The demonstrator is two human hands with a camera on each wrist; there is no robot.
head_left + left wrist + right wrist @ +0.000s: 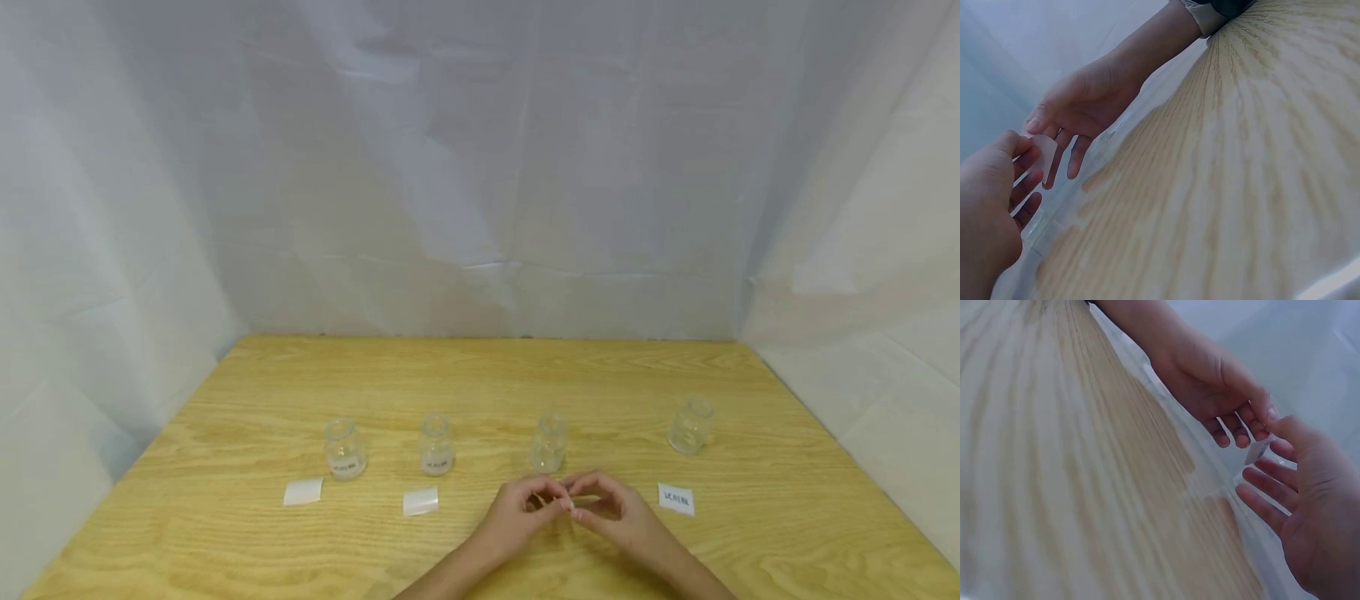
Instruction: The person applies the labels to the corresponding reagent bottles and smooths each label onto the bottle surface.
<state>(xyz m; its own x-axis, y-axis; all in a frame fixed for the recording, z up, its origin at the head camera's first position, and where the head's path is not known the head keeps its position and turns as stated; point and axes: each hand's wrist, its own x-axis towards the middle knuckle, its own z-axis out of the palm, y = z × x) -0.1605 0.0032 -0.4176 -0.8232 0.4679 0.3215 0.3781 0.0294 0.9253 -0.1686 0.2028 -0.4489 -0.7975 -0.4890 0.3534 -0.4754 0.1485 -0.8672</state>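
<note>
In front of the third glass jar (549, 446), my left hand (519, 514) and right hand (624, 518) meet at the fingertips. Between them they pinch a small white label (1045, 152) by its edge, thumb and index finger of each. Dark marks show on one face of the label in the right wrist view, where its lower part hangs free. The other fingers of both hands are loosely bent. Two glass jars to the left, one (346, 452) and another (437, 448), bear white labels with dark writing.
Another clear jar (691, 427) stands at the right, with a written white label (677, 499) lying nearer the front. Blank white pieces, one (303, 492) and another (421, 502), lie before the left jars. White sheeting (480, 167) encloses the wooden table (480, 375).
</note>
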